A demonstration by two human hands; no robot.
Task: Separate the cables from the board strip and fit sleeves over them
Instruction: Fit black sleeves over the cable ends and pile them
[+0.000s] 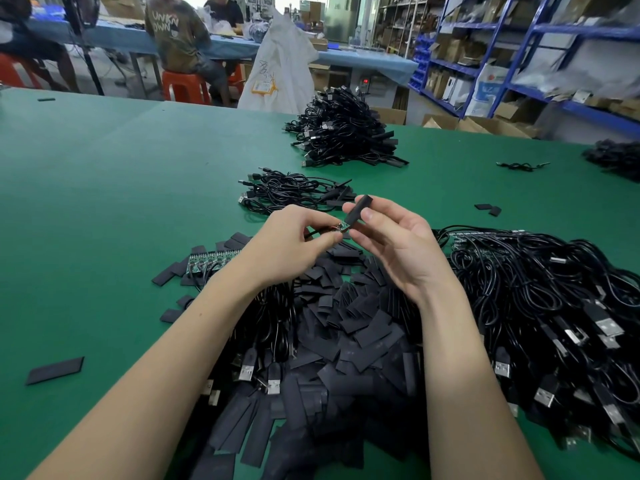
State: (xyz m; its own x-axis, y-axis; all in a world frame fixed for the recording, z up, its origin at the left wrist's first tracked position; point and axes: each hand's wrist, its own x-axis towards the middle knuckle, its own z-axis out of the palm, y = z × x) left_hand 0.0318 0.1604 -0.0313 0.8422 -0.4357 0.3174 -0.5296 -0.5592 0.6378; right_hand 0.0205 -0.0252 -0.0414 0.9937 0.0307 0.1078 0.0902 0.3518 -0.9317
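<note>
We keep the green table (104,174) stocked by stage: unsleeved cables (540,289) heaped at our right, loose sleeves (349,327) piled under our wrists, a board strip (211,259) left of them. Our right hand (394,244) pinches one sleeve (360,209), mouth angled down. Our left hand (294,244) pinches a cable's small board end (343,227) just at that opening, aligned to slide in.

Two bare forearms rise from the near edge toward the middle of the scene. No sleeve, glove, watch or ring shows on either. The left hand (294,237) and the right hand (391,244) have short, plain, unpainted nails. A small dark spot sits on the left forearm near the wrist.
</note>
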